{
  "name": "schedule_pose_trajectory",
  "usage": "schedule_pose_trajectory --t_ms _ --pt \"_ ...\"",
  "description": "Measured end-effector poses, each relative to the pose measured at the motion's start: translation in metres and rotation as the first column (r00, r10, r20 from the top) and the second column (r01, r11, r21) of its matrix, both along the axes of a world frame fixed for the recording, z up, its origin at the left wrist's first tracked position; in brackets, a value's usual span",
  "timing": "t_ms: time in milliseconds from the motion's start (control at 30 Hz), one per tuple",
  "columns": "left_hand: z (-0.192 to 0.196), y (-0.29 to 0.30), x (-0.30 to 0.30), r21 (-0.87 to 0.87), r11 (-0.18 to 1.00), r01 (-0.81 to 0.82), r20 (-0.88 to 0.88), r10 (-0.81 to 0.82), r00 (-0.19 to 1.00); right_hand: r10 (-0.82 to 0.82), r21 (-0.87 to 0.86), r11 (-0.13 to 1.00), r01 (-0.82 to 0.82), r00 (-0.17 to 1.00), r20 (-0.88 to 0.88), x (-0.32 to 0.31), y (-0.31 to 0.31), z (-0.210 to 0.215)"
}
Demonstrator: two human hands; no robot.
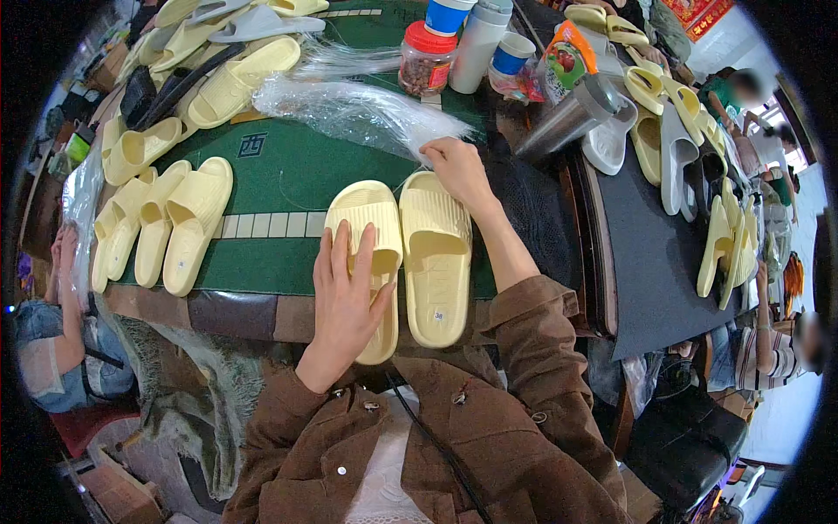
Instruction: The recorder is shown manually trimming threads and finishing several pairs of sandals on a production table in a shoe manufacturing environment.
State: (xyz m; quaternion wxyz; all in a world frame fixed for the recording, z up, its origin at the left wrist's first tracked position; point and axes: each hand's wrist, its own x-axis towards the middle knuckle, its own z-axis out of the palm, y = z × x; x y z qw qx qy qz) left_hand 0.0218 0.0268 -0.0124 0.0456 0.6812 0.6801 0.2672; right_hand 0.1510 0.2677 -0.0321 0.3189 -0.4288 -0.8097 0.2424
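Note:
A pair of pale yellow slide slippers lies before me at the table's front edge, toes pointing away. My left hand [346, 301] rests on the left slipper [362, 205], fingers stretched and slightly apart over its ribbed strap. The right slipper [436, 301] has a small white sticker on its heel. Just past its toe, my right hand [458, 175] is closed in a pinch at the near end of a bundle of clear plastic strands [349, 109]. Its fingertips seem to grip some strands; exactly how many is hidden.
More yellow slippers [199, 227] stand in a row at left, with a slipper pile [244, 83] behind. Beyond the strands are a red-lidded jar [427, 61], paper cups and a steel tumbler [572, 113]. Slippers also lie on the dark table [650, 253] at right. Other people sit at both sides.

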Motion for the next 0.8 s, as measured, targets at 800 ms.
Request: schedule_pose_trajectory --t_ms 800 --pt "0.033 0.011 -0.001 0.297 0.951 0.085 0.363 -0.194 0.911 0.080 -0.326 0.818 -0.474 0.655 -0.751 0.054 -0.156 0.087"
